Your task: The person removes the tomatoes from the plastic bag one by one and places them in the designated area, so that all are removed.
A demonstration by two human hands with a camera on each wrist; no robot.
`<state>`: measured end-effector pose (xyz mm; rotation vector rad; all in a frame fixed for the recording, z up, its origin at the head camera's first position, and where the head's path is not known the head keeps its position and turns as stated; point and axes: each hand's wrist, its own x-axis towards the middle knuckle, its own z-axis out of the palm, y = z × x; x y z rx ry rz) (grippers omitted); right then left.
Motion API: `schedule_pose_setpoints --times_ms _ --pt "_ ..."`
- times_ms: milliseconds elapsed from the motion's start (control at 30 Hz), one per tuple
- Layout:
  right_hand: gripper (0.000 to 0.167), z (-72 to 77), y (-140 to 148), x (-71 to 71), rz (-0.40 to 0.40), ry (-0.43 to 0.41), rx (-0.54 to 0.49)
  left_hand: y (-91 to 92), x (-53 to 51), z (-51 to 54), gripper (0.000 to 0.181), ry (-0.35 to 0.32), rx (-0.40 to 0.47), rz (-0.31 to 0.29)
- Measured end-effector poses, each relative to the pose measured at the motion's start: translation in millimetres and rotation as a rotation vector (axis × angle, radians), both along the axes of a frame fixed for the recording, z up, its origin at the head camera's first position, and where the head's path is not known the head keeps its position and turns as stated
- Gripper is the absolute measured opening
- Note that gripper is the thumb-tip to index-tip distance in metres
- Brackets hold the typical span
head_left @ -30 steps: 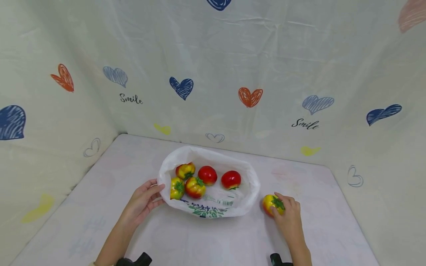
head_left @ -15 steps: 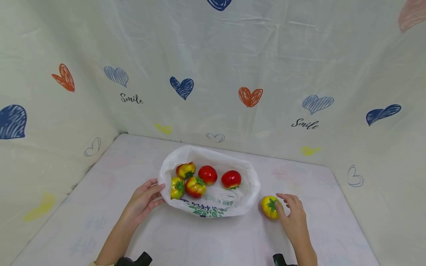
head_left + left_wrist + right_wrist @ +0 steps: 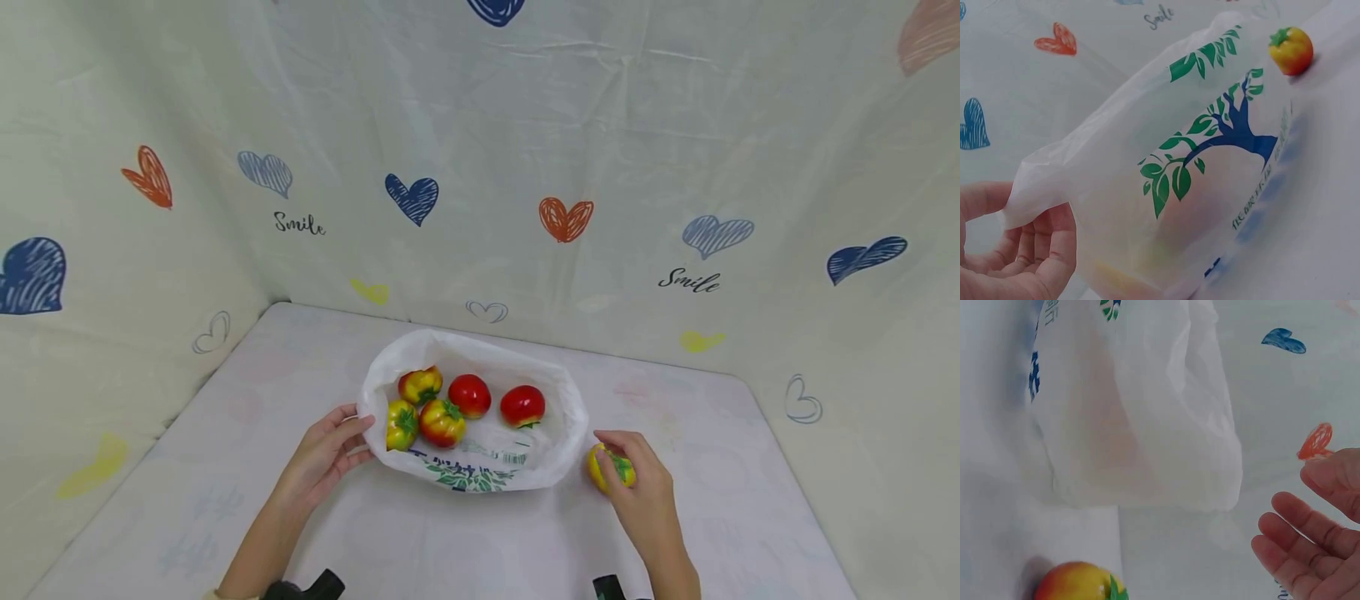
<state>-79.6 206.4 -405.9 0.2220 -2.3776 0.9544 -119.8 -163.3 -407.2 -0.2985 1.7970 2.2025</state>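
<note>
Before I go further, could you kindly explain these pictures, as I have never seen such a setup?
There is no machine: a person works bare-handed. The wide picture comes from a head-worn camera looking forward and down; the other two come from the wrists. On the table sits an open white plastic bag containing three yellowish peppers and two mostly red pieces. A loose pepper lies outside it, near its right end. The left hand pinches the bag's rim; the right hand hovers by the loose pepper with fingers open, apparently holding nothing.

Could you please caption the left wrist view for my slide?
Left hand pinching a white plastic bag, a yellow-red pepper beyond.
</note>
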Motion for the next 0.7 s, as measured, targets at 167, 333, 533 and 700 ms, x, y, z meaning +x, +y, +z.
schedule_pose_setpoints --times_ms 167,333,533,700 --pt "0.026 6.6 -22 -0.8 0.041 -0.008 -0.006 0.4 0.0 0.8 0.044 0.001 -0.014 0.000" --pt "0.025 12.8 -44 -1.8 0.042 -0.137 -0.014 0.9 -0.2 0.9 0.044 -0.002 -0.016 0.002" --pt "0.029 13.0 -68 -4.8 0.109 -0.277 -0.055 1.1 -0.5 1.2 0.041 -0.003 -0.008 0.001" --pt "0.033 7.8 -88 -7.2 0.160 -0.382 -0.070 0.9 -1.4 0.9 0.043 -0.005 -0.004 -0.004"
